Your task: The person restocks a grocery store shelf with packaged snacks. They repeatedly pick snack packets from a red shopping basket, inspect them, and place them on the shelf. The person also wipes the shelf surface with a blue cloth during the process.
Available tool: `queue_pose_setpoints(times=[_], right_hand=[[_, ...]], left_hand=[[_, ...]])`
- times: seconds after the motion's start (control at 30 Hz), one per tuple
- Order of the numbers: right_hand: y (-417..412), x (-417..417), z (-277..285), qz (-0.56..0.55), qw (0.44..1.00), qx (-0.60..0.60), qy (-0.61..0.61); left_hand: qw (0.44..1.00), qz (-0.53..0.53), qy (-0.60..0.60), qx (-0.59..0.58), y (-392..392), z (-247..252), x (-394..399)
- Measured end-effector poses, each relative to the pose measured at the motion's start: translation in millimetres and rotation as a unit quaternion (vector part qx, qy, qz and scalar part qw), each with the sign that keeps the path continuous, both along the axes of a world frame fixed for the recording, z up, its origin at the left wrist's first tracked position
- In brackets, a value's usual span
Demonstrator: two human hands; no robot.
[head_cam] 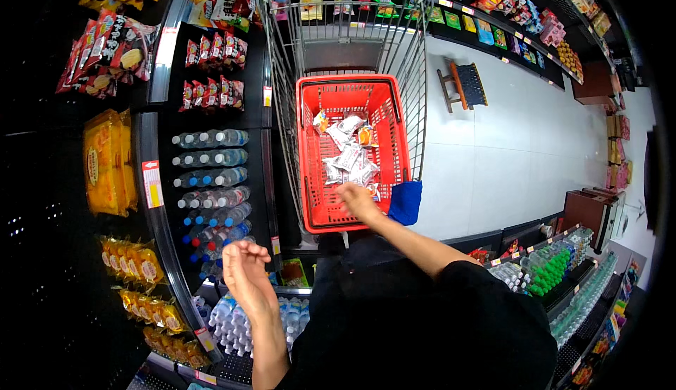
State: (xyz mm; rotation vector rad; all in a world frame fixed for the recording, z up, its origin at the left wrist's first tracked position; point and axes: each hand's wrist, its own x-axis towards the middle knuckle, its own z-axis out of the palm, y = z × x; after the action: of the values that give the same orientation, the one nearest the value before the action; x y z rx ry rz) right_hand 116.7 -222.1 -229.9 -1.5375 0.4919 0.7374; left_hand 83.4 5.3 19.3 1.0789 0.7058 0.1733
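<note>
A red plastic shopping basket (397,152) sits in a metal shopping cart (346,31). Small snack packets (348,156), mostly white and some orange, lie loose on its bottom. Over the near end of the basket reaches my right hand (358,201), fingers apart, just beside the packets; nothing shows in it. A blue cloth (405,202) hangs at the basket's near right corner. My left hand (245,271) is raised in front of the bottled drinks at the left, palm turned inward with fingers slightly curled and nothing visible in it.
Shelves at the left hold red snack bags (113,47), water bottles (211,157) and yellow packs (110,163). More snack shelves curve behind the cart. A small wooden stool (465,85) stands on the pale floor at the right. Green-capped bottles (546,271) fill a shelf at the lower right.
</note>
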Motion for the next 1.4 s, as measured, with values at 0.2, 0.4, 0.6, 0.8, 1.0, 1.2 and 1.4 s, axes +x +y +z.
queue_pose_setpoints(times=[0.2, 0.4, 0.6, 0.8, 1.0, 1.2, 1.4], right_hand=[[-92, 21, -119, -0.198, 0.972, -0.027, 0.121], [-104, 61, -181, -0.374, 0.916, 0.054, 0.133], [-95, 102, -232, -0.568, 0.79, 0.111, 0.201], [-83, 127, -257, -0.609, 0.76, 0.08, 0.212], [-82, 141, -254, -0.451, 0.879, -0.05, 0.148], [-80, 126, -236, -0.368, 0.922, -0.088, 0.085], [-52, 112, -141, -0.219, 0.975, 0.032, 0.021]], left_hand=[[0.993, 0.017, 0.115, -0.014, -1, -52, -25], [0.985, -0.023, 0.162, -0.046, -14, -90, -32], [0.972, -0.01, 0.228, -0.05, -11, -122, -38], [0.966, 0.001, 0.25, -0.058, -11, -139, -39], [0.964, 0.005, 0.255, -0.074, -14, -148, -39], [0.966, -0.015, 0.251, -0.064, -14, -142, -29], [0.977, -0.033, 0.201, -0.057, -9, -126, -10]])
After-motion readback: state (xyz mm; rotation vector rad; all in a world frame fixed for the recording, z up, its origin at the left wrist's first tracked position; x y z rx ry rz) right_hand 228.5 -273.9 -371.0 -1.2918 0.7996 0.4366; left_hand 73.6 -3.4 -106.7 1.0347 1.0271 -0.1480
